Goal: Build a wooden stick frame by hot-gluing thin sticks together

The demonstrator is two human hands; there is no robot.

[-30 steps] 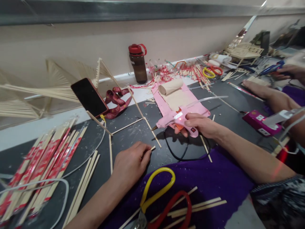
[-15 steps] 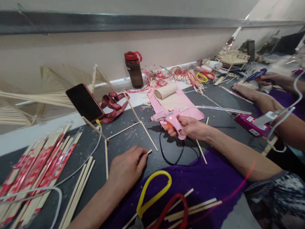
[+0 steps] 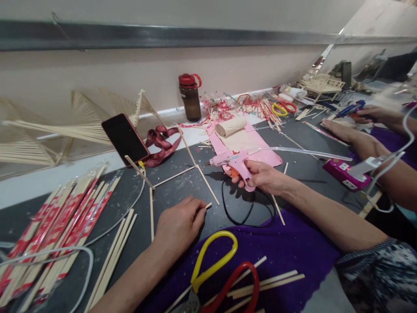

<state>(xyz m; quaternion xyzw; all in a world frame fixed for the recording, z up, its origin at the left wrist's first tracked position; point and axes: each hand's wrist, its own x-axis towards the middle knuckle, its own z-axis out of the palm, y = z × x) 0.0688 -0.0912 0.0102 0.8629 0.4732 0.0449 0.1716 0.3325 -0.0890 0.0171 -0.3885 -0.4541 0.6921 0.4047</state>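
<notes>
My right hand (image 3: 269, 176) is wrapped round a pink hot glue gun (image 3: 240, 167), a long clear glue stick (image 3: 302, 152) coming out of its back. The gun's nozzle points left, close to a corner of a stick frame (image 3: 176, 175) on the dark table; whether it touches cannot be told. My left hand (image 3: 180, 219) rests low on the table, thumb and finger pinching a short wooden stick (image 3: 209, 205). Only the stick's end shows. Yellow-and-red-handled scissors (image 3: 215, 248) and loose sticks (image 3: 267, 284) lie on purple cloth (image 3: 293, 243) in front of me.
Packs of chopsticks (image 3: 58, 230) lie at left, beside a white cable (image 3: 87, 261). A phone (image 3: 125, 139) leans near a red lanyard (image 3: 163, 148). Behind stands a bottle (image 3: 190, 100). At right, a co-worker's hand holds a blue glue gun (image 3: 352, 108) near a purple power block (image 3: 345, 174).
The view has shifted slightly, so everything sits a little further right. Both hands keep their grips. The orange light on the pink glue gun no longer shows.
</notes>
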